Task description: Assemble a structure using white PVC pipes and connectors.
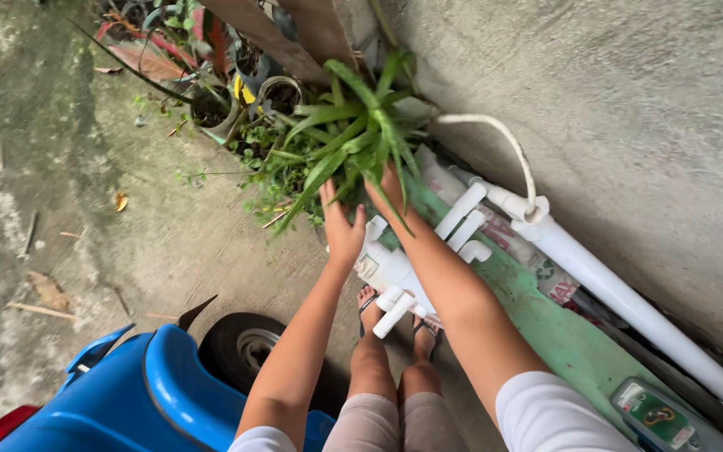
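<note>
Hands reach forward into a spiky green plant (353, 138) that stands by a grey concrete wall (629, 125). Seen from the head camera, the left hand (341, 228) is raised with its fingers spread and loose, palm toward the lower leaves, touching or almost touching them; it grasps nothing that can be seen. The right hand (387, 194) is pushed in among the long leaves near the plant's base, and the leaves cover its fingers, so whether it is clenched or released cannot be told.

Just below the plant and between the two forearms sits a white plastic pipe assembly (412, 268) with short capped stubs. A long white pipe (629, 305) runs from it along the foot of the wall toward the lower right, and a thin white hose (495, 134) arches above its joint. A green board (546, 318) lies beside the pipe, with a green bottle (658, 417) at its near end.

Further pots (278, 92) with reddish leaves stand behind the plant. At the lower left a blue vehicle body (152, 393) and a black tyre (240, 347) show. The person's sandalled feet (395, 318) stand on the concrete ground (85, 209).
</note>
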